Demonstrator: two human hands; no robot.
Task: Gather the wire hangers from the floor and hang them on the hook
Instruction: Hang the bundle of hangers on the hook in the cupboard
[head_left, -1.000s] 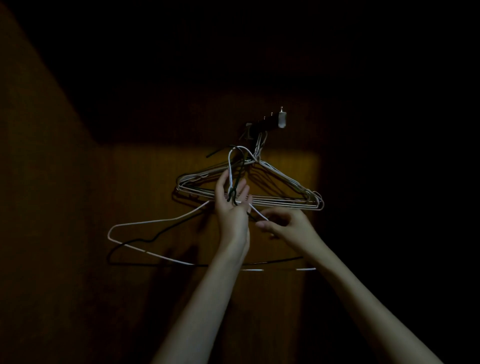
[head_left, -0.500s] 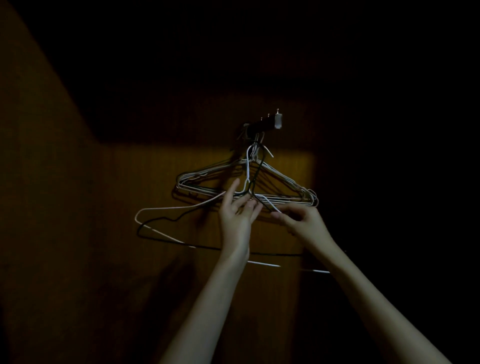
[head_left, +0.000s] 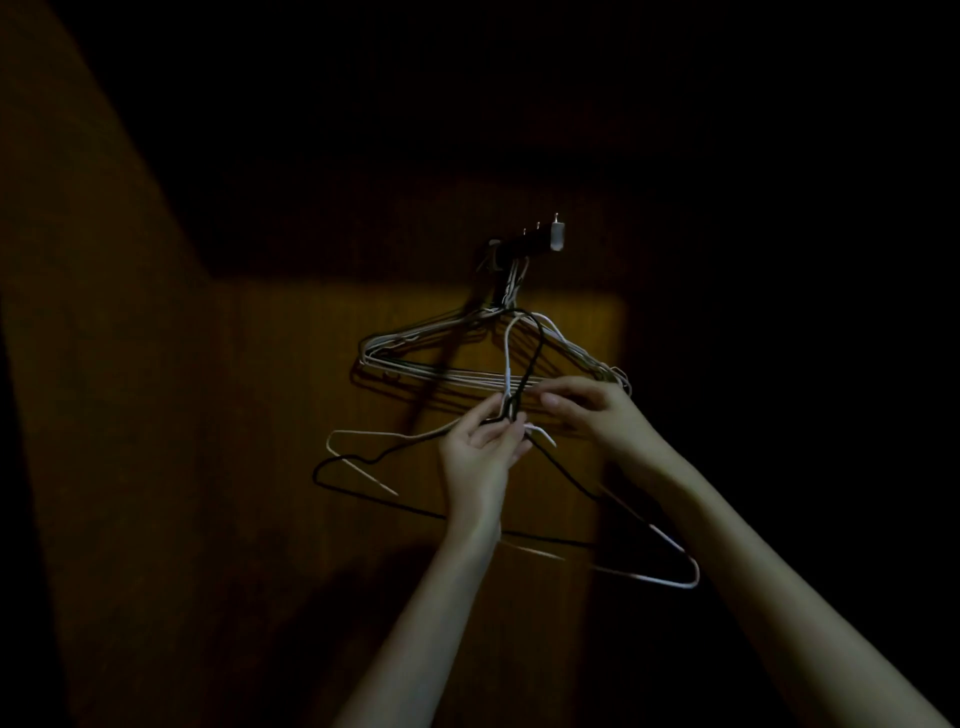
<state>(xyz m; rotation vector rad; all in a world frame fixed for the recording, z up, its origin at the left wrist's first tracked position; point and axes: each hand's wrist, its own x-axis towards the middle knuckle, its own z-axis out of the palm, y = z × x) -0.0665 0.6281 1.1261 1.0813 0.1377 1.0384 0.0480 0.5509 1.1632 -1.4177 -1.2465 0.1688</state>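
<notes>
Pinching the necks of a white hanger (head_left: 363, 433) and a black hanger (head_left: 566, 475), the left hand (head_left: 480, 452) holds both below the hook (head_left: 530, 243). Their curved tops point up toward it. The right hand (head_left: 597, 410), just beside, seems to steady them; its grip is unclear. A hung bundle (head_left: 441, 358) is between.

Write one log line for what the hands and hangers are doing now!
left hand: grips white wire hanger and black wire hanger necks | right hand: steadies them | wall hook: not reached

A dim brown wooden wall (head_left: 291, 395) with a lit patch, darkness above.
</notes>
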